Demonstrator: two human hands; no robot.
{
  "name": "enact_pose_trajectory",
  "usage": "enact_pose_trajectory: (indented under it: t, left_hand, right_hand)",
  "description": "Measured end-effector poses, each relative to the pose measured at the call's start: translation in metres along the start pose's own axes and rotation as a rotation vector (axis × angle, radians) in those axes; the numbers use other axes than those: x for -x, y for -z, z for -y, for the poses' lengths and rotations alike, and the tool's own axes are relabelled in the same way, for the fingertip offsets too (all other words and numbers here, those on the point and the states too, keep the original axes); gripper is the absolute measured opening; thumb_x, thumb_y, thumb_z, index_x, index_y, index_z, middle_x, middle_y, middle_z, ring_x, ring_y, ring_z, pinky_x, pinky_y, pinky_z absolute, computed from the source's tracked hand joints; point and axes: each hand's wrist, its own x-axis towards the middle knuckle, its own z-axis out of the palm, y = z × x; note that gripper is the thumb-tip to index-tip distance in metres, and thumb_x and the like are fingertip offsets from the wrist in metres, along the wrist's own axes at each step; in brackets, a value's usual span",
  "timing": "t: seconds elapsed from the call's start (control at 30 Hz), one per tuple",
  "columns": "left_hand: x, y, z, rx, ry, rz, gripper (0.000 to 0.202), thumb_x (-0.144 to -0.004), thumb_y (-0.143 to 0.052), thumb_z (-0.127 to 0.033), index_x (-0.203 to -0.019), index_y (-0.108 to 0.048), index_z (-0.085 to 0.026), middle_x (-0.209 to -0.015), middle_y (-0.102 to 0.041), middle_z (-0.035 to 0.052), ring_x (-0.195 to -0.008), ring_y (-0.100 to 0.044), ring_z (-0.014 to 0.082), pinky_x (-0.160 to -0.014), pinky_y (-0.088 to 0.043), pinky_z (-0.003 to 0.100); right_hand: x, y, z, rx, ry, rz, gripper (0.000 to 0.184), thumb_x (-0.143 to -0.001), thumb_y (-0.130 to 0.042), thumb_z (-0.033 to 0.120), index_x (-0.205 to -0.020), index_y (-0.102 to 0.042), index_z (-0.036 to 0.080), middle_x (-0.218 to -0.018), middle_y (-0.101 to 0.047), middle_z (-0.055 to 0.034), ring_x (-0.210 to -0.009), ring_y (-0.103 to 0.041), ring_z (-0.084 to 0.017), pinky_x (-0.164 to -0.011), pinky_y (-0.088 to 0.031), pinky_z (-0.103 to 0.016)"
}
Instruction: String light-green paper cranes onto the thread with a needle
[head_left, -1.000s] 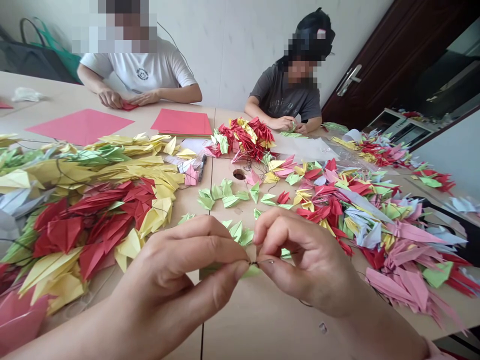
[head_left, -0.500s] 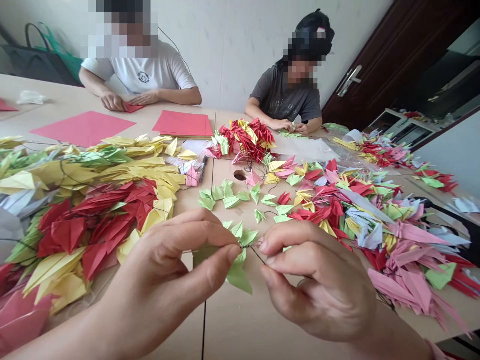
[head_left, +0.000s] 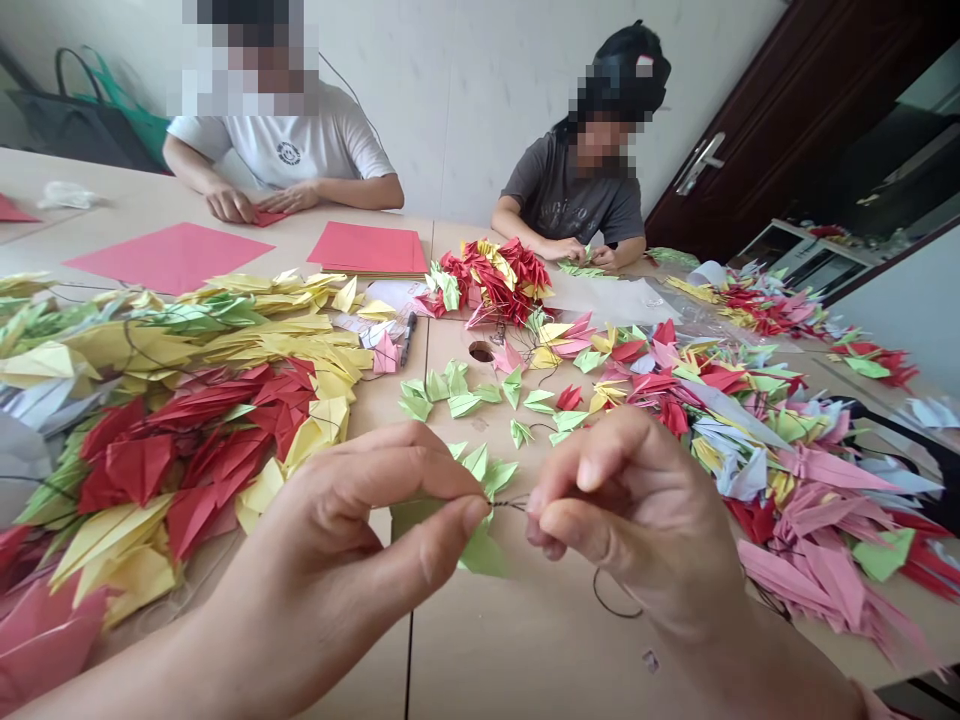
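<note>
My left hand pinches a dark string between thumb and index fingertip, close to a green folded paper crane that hangs partly hidden behind the fingers. The string looks twisted or knotted just past the thumb and splits into strands toward my right hand. The right hand's fingers are curled closed on those strands. Below them dangles a loose loop of the string. Loose green paper cranes lie on the table beyond my hands.
Piles of strung paper cranes lie left and right. Red paper sheets, a pen and a cable hole are farther back. Two people work across the table.
My right hand has turned and its fingers have shifted on the string. The twisted strands now show between the hands, and a loop hangs below. The left hand keeps its pinch.
</note>
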Motion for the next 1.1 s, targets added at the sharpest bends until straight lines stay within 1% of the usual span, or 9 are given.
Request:
enact_pose_trajectory:
  t: [0.1, 0.17, 0.3, 0.43, 0.53, 0.63, 0.8, 1.0, 1.1]
  left_hand:
    - [0.0, 0.0, 0.001, -0.028, -0.019, -0.02, 0.017, -0.086, -0.062, -0.018, -0.073, -0.069, -0.025, -0.064, -0.064, -0.0072, -0.057, -0.059, 0.0078, -0.053, -0.047, 0.015]
    - [0.0, 0.0, 0.002, -0.031, -0.039, -0.021, 0.015, -0.086, -0.063, -0.019, -0.075, -0.07, -0.026, -0.066, -0.065, -0.0058, -0.058, -0.06, 0.0097, -0.053, -0.048, 0.017]
    - [0.001, -0.001, 0.003, -0.026, -0.074, -0.027, 0.013, -0.086, -0.064, -0.021, -0.076, -0.071, -0.026, -0.067, -0.067, -0.0041, -0.06, -0.062, 0.0111, -0.053, -0.049, 0.019]
    - [0.0, 0.0, 0.003, -0.032, -0.071, -0.017, 0.013, -0.086, -0.064, -0.021, -0.076, -0.071, -0.026, -0.067, -0.066, -0.004, -0.059, -0.062, 0.011, -0.051, -0.049, 0.019]
    - [0.0, 0.002, 0.002, -0.046, -0.065, -0.006, 0.013, -0.087, -0.064, -0.02, -0.077, -0.07, -0.026, -0.068, -0.066, -0.0047, -0.059, -0.061, 0.0098, -0.053, -0.049, 0.018]
    - [0.001, 0.001, 0.002, -0.034, -0.053, -0.008, 0.012, -0.087, -0.065, -0.021, -0.077, -0.07, -0.026, -0.068, -0.066, -0.0053, -0.06, -0.062, 0.0094, -0.054, -0.049, 0.017]
    - [0.0, -0.006, 0.001, 0.091, 0.004, -0.072, 0.011, -0.084, -0.071, -0.02, -0.075, -0.072, -0.026, -0.066, -0.065, -0.006, -0.06, -0.061, 0.0087, -0.056, -0.049, 0.015]
    - [0.001, -0.008, 0.0, 0.231, 0.082, 0.051, 0.013, -0.086, -0.069, -0.019, -0.075, -0.073, -0.023, -0.07, -0.068, -0.0032, -0.066, -0.063, 0.0109, -0.062, -0.051, 0.018]
    - [0.002, -0.006, 0.0, 0.284, 0.105, 0.09, 0.015, -0.088, -0.067, -0.02, -0.074, -0.072, -0.024, -0.069, -0.065, -0.0037, -0.066, -0.06, 0.01, -0.063, -0.05, 0.018]
  right_hand:
    - [-0.004, 0.002, 0.003, -0.025, -0.135, -0.038, 0.022, -0.076, -0.081, 0.009, -0.085, -0.065, 0.022, -0.071, -0.069, 0.0047, -0.057, -0.065, -0.005, -0.053, -0.054, -0.011]
    - [-0.006, 0.003, 0.003, 0.0, -0.202, -0.015, 0.019, -0.074, -0.083, 0.011, -0.085, -0.07, 0.02, -0.067, -0.067, 0.0037, -0.054, -0.063, -0.006, -0.051, -0.053, -0.012]
    - [-0.007, 0.006, 0.003, 0.02, -0.268, 0.085, 0.013, -0.073, -0.083, 0.011, -0.081, -0.076, 0.018, -0.063, -0.066, 0.0021, -0.048, -0.059, -0.006, -0.046, -0.051, -0.012]
    - [-0.008, 0.007, 0.003, -0.069, -0.362, 0.112, 0.014, -0.07, -0.084, 0.009, -0.078, -0.076, 0.019, -0.06, -0.064, 0.003, -0.046, -0.057, -0.005, -0.044, -0.049, -0.012]
    - [-0.008, 0.008, 0.003, -0.122, -0.406, 0.125, 0.012, -0.072, -0.083, 0.011, -0.079, -0.076, 0.018, -0.059, -0.065, 0.0029, -0.047, -0.058, -0.005, -0.045, -0.048, -0.011]
    - [-0.007, 0.009, 0.001, -0.117, -0.376, 0.124, 0.009, -0.076, -0.081, 0.013, -0.077, -0.073, 0.016, -0.059, -0.064, 0.0029, -0.049, -0.058, -0.004, -0.046, -0.047, -0.01]
    - [-0.004, 0.006, -0.006, -0.147, -0.271, 0.083, 0.012, -0.085, -0.074, 0.02, -0.077, -0.068, 0.015, -0.059, -0.06, 0.0038, -0.048, -0.052, -0.003, -0.046, -0.045, -0.011]
    - [-0.001, -0.001, -0.012, -0.181, -0.22, 0.111, 0.015, -0.086, -0.07, 0.02, -0.074, -0.063, 0.016, -0.055, -0.056, 0.0043, -0.046, -0.047, -0.005, -0.043, -0.04, -0.014]
    - [0.0, -0.004, -0.007, -0.092, -0.143, 0.116, 0.016, -0.087, -0.066, 0.016, -0.072, -0.06, 0.017, -0.057, -0.053, 0.0046, -0.048, -0.045, -0.005, -0.044, -0.038, -0.015]
